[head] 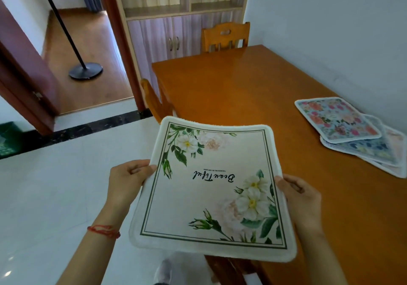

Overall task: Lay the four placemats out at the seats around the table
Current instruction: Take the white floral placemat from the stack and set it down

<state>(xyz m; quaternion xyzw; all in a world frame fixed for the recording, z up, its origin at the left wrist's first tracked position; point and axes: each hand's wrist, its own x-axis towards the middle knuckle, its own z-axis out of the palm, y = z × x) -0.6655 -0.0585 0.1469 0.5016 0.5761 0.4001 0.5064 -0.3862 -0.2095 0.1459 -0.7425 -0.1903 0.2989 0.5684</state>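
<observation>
I hold a cream placemat [211, 187] with white flowers, a green border and the word "Beautiful" printed upside down to me. It hangs in the air over the near left edge of the orange wooden table [242, 86]. My left hand [128, 179] grips its left edge and my right hand [301, 198] grips its right edge. Three more placemats lie stacked on the table by the wall at the right: a pink-flowered one [334, 118] on top, a blue-patterned one [372, 148] under it and a pale one [396, 152] at the bottom.
A wooden chair [225, 36] stands at the table's far end and another chair [154, 101] at its left side. A third chair back [226, 269] shows below the held mat. A standing fan [86, 71] is in the doorway at the left. A cabinet [174, 31] stands behind.
</observation>
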